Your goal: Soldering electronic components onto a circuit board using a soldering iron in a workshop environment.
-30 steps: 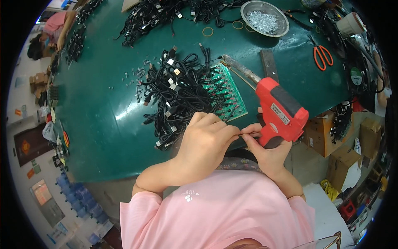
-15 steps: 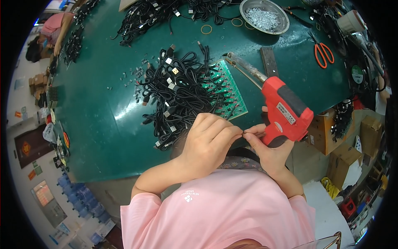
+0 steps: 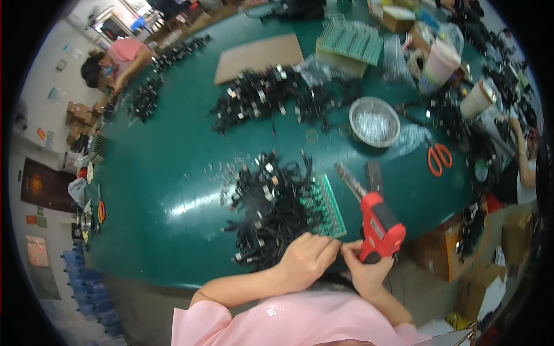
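Note:
A red and black soldering gun (image 3: 379, 228) rests in my right hand (image 3: 367, 271), its long metal tip pointing up and left over the table. The thumb and forefinger of that hand pinch close to my left hand (image 3: 309, 259). My left fingers are closed at their tips on something too small to make out. Just beyond the hands lies a green circuit board panel (image 3: 330, 202) with cable ends on it. A heap of black USB cables (image 3: 271, 207) spreads from its left side, partly hidden by my left hand.
Beyond the board are a dark metal bar (image 3: 374, 176), a metal bowl (image 3: 375, 122) of small shiny pieces and orange-handled scissors (image 3: 439, 159). Loose small connectors (image 3: 228, 170) lie left of the cables. More cables (image 3: 257, 95) sit farther back. Co-workers are at far left and right.
The view has tilted up, showing more of the far table, so my hands and the cables sit lower in the picture. Both hands keep their pinch and the soldering gun stays held.

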